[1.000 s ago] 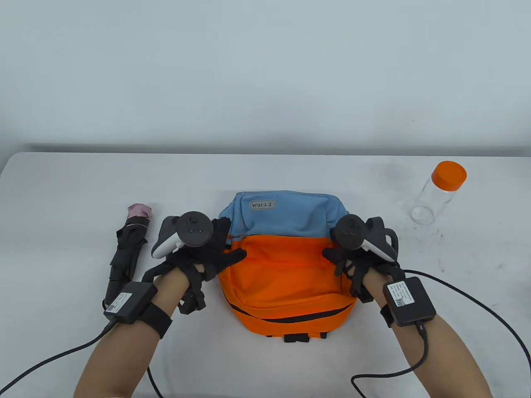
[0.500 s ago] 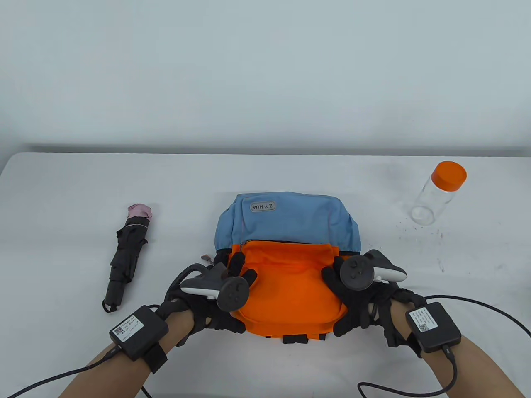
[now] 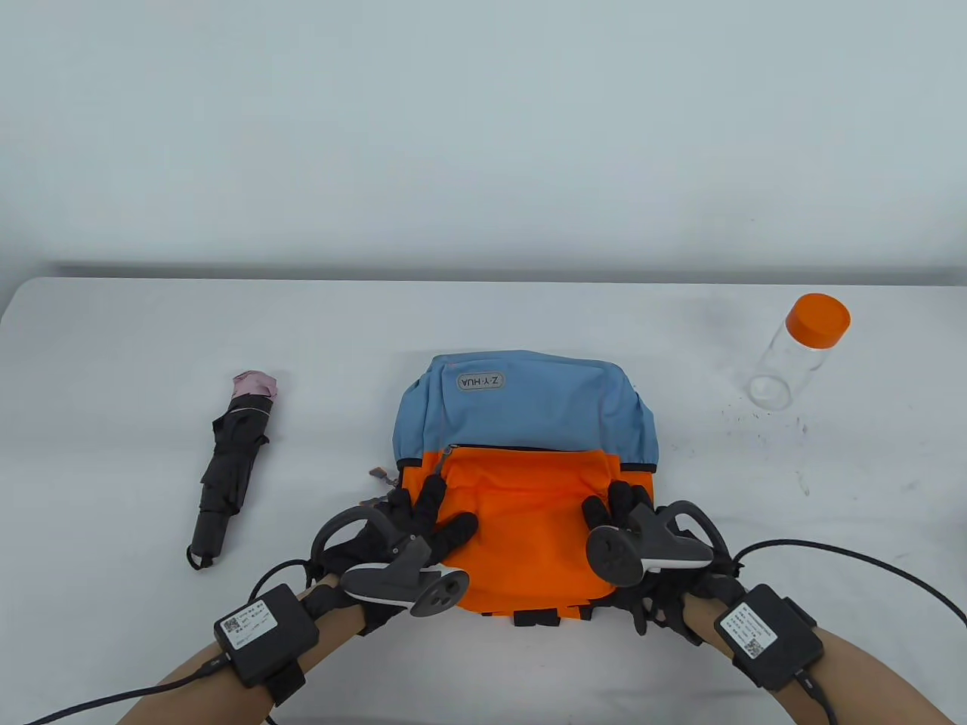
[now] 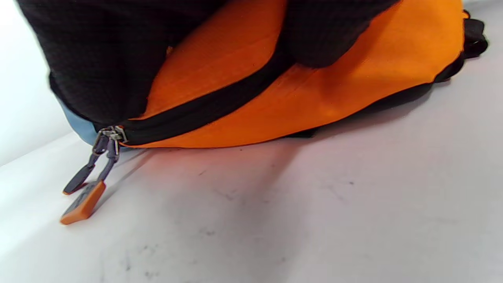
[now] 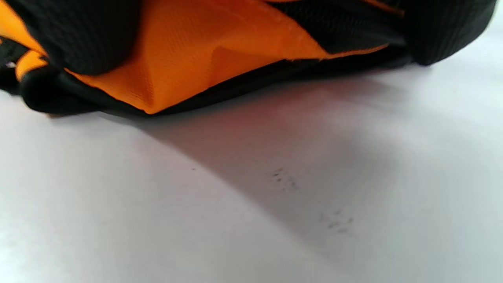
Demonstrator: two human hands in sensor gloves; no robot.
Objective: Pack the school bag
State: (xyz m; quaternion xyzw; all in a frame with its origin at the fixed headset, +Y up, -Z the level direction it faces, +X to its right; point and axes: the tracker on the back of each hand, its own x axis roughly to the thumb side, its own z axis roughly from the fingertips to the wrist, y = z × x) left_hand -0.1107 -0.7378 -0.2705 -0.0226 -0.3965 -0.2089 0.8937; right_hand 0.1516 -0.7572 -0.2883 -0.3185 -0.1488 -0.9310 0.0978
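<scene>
The orange and blue school bag (image 3: 529,445) lies flat at the table's centre, its blue end far from me. My left hand (image 3: 427,521) grips its near left corner, fingers on top of the orange fabric. My right hand (image 3: 616,510) grips the near right corner the same way. In the left wrist view my gloved fingers (image 4: 98,59) press on the orange bag (image 4: 353,78) above its closed black zip, and two zip pulls (image 4: 84,188) hang onto the table. In the right wrist view my fingers (image 5: 78,35) hold the bag's orange edge (image 5: 188,51).
A folded black umbrella (image 3: 230,468) with a pink tip lies left of the bag. A clear empty bottle (image 3: 801,351) with an orange cap stands at the far right. Glove cables trail off the table's near edge.
Both hands have slid toward me from the bag's middle sides to its near corners. The orange front has bunched and looks shorter. The umbrella and bottle have not moved.
</scene>
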